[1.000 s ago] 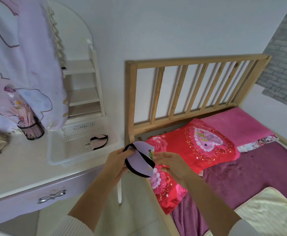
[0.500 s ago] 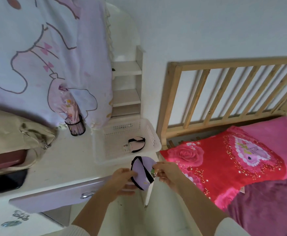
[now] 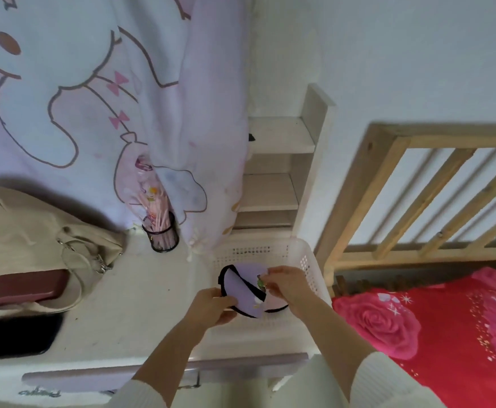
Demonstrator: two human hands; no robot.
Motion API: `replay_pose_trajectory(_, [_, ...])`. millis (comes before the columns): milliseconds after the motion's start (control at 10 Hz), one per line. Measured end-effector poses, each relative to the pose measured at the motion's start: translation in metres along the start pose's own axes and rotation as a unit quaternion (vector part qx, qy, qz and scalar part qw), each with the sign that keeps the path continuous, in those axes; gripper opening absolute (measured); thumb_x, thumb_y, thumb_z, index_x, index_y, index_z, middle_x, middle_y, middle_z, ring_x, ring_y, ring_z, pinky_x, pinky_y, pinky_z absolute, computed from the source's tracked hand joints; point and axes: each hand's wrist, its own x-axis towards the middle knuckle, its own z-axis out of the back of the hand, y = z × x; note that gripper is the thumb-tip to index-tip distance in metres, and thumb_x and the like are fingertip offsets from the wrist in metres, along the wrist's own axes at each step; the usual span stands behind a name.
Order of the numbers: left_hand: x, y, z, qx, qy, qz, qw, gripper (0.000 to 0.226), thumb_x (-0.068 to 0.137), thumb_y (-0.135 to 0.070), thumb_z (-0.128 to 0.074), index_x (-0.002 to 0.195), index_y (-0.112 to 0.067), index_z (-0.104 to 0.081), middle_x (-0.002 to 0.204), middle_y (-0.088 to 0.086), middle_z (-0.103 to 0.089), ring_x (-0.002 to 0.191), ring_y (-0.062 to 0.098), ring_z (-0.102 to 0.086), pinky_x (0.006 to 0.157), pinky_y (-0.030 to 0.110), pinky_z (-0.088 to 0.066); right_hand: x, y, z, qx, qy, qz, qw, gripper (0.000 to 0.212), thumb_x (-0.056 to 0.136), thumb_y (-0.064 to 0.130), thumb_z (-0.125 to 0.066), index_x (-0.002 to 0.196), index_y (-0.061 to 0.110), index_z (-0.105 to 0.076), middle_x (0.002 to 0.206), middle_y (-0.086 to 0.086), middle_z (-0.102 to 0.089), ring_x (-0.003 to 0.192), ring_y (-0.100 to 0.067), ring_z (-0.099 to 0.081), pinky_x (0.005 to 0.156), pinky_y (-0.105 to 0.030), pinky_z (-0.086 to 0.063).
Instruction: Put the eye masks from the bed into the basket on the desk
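Note:
A lilac eye mask (image 3: 242,287) with a black strap is held over the white perforated basket (image 3: 307,262) on the desk. My left hand (image 3: 212,306) grips the mask's lower left edge. My right hand (image 3: 286,282) pinches its right end by a small tag. Under the mask, a black curved edge of another eye mask (image 3: 277,310) shows on the basket floor; the rest of it is hidden.
On the white desk (image 3: 128,313) stand a black mesh cup of pink sticks (image 3: 161,231), a beige bag (image 3: 34,237) with a maroon case, and a black phone (image 3: 14,335). A cartoon blanket hangs behind. The wooden headboard (image 3: 358,201) and red pillow (image 3: 435,328) lie right.
Both hands carried the lilac eye mask leftward and forward from beside the bed's headboard to above the basket. The view swung left toward the desk.

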Motion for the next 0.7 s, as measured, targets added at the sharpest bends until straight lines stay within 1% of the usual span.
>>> replay_pose_trajectory(100, [0.025,0.006,0.004,0.176,-0.105,-0.05,0.978,0.033,0.086,-0.017,-0.064,0.117,-0.006,-0.061,0.113,0.014,-0.065,0.092,0.026,-0.064,0.077,0.03,-0.05,0.037,-0.004,-0.012,-0.04,0.004,-0.034,0.999,0.018,0.074,-0.007,-0.073,0.09,-0.002,-0.067,0.083,-0.019,-0.067,0.064,-0.022,-0.06,0.062,-0.028,-0.053])
replay_pose_trajectory(200, [0.036,0.017,0.013,0.319,-0.205,-0.183,0.907,0.039,0.085,-0.014,-0.061,0.124,-0.014,-0.058,0.127,0.006,-0.056,0.115,0.024,-0.053,0.086,0.03,-0.047,0.063,-0.015,-0.023,-0.093,0.013,-0.072,0.993,0.02,0.071,-0.008,-0.074,0.09,-0.007,-0.069,0.089,-0.025,-0.068,0.075,-0.029,-0.063,0.079,-0.043,-0.056])
replay_pose_trajectory(300, [0.046,0.028,0.022,0.397,-0.24,-0.212,0.86,0.052,0.08,-0.015,-0.064,0.131,-0.016,-0.051,0.145,0.009,-0.041,0.132,0.029,-0.035,0.097,0.039,-0.044,0.076,-0.024,-0.033,-0.178,0.026,-0.069,0.981,0.031,0.069,-0.003,-0.075,0.091,-0.022,-0.063,0.073,-0.024,-0.06,0.07,-0.025,-0.054,0.068,-0.039,-0.049])
replay_pose_trajectory(400, [0.052,0.037,0.025,0.406,-0.223,-0.161,0.872,0.068,0.083,-0.021,-0.061,0.145,-0.021,-0.031,0.156,0.007,-0.022,0.142,0.027,-0.02,0.106,0.043,-0.038,0.082,-0.027,-0.039,-0.252,0.008,-0.036,0.967,0.036,0.068,0.005,-0.076,0.092,-0.018,-0.063,0.067,-0.024,-0.057,0.067,-0.022,-0.052,0.062,-0.032,-0.041])
replay_pose_trajectory(500, [0.055,0.042,0.026,0.406,-0.202,-0.15,0.878,0.076,0.084,-0.019,-0.059,0.149,-0.025,-0.019,0.157,0.007,-0.02,0.143,0.027,-0.017,0.109,0.044,-0.034,0.082,-0.023,-0.042,-0.291,-0.022,-0.016,0.956,0.032,0.071,0.01,-0.076,0.091,-0.014,-0.067,0.076,-0.023,-0.067,0.077,-0.031,-0.065,0.068,-0.036,-0.053])
replay_pose_trajectory(600, [0.055,0.044,0.025,0.384,-0.206,-0.159,0.886,0.08,0.081,-0.014,-0.059,0.149,-0.025,-0.018,0.155,0.009,-0.025,0.141,0.028,-0.021,0.108,0.044,-0.035,0.077,-0.019,-0.039,-0.295,-0.01,-0.033,0.955,0.028,0.072,0.009,-0.077,0.095,-0.004,-0.07,0.09,-0.015,-0.071,0.088,-0.026,-0.065,0.08,-0.036,-0.054])
replay_pose_trajectory(700, [0.055,0.043,0.025,0.383,-0.219,-0.174,0.88,0.088,0.079,-0.011,-0.059,0.152,-0.021,-0.012,0.152,0.01,-0.03,0.139,0.028,-0.026,0.107,0.042,-0.037,0.065,0.005,-0.034,-0.255,-0.026,-0.026,0.966,0.035,0.074,0.003,-0.072,0.108,0.0,-0.069,0.11,-0.015,-0.07,0.098,-0.027,-0.065,0.087,-0.036,-0.054])
